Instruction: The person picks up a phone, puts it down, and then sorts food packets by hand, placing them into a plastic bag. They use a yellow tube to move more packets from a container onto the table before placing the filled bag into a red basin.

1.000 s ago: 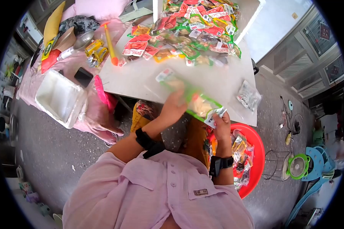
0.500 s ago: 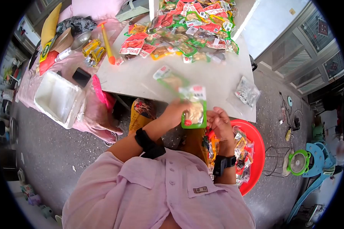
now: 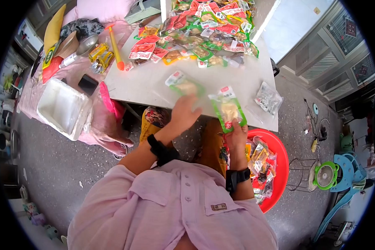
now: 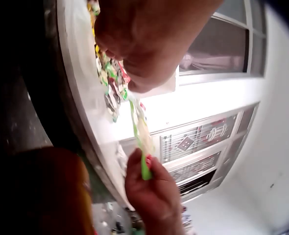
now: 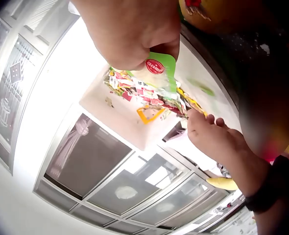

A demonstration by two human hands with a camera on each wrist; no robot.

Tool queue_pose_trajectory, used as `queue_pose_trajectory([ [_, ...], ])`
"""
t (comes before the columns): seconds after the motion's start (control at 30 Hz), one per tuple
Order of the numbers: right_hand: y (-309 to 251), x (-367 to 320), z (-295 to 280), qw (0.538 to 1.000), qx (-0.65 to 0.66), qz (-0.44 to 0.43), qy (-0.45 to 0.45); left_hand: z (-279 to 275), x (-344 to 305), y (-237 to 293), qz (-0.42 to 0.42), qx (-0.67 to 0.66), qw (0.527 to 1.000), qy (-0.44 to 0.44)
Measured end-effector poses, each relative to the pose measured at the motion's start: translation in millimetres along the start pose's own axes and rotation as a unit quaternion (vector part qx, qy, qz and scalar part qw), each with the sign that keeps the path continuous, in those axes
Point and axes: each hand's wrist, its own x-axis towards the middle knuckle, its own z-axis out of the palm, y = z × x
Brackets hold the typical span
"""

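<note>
Your right hand pinches the green snack packet by its lower end, thumb and fingers curled over the corner. The rest of the packet stands out beyond your fingertips, over the near edge of the white table. Your left hand lies flat, fingers straight, with their tips at a second green packet on the table.
</note>
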Motion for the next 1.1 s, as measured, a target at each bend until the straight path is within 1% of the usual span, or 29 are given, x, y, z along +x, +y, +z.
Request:
queue_pose_trajectory([
  [0.07,2,3,-5,1.0,-0.016,-0.007,0.01,-7,4,-1,0.043,0.101,0.994,-0.01],
  [0.17,7,4,-9,1.0,-0.013,0.007,0.008,-6,6,0,-0.031,0.106,0.99,-0.086],
  [0.27,18,6,-17,1.0,-0.023,0.018,0.002,2,9,-9,-0.073,0.061,0.991,-0.099],
  [0.33,25,6,-22,0.999,-0.037,0.021,-0.001,7,9,-14,-0.066,0.032,0.995,-0.07],
  [0.47,22,0,-4,0.999,-0.037,0.035,-0.017,23,5,-24,-0.027,-0.024,0.999,-0.004],
  [0.57,18,2,3,0.996,-0.067,0.058,-0.021,24,2,-20,-0.04,-0.035,0.999,0.008],
  [0.63,15,6,2,0.992,-0.098,0.076,-0.017,22,4,-17,-0.031,-0.037,0.999,0.026],
  [0.67,13,6,3,0.99,-0.113,0.081,-0.029,21,5,-15,-0.027,-0.037,0.998,0.036],
  [0.73,8,6,5,0.984,-0.142,0.093,-0.054,19,5,-10,-0.001,0.01,1.0,0.019],
  [0.83,7,16,8,0.962,-0.221,0.136,-0.087,11,5,-1,0.038,0.058,0.997,-0.017],
  [0.87,11,21,8,0.962,-0.206,0.149,-0.097,8,5,2,0.051,0.071,0.996,-0.031],
  [0.93,24,34,10,0.962,-0.176,0.174,-0.117,8,3,9,0.049,0.075,0.995,-0.044],
  [1.03,37,47,29,0.951,-0.194,0.204,-0.127,3,2,23,0.053,0.056,0.996,-0.037],
  [1.1,33,48,46,0.936,-0.241,0.226,-0.122,2,4,26,0.047,0.048,0.997,-0.031],
])
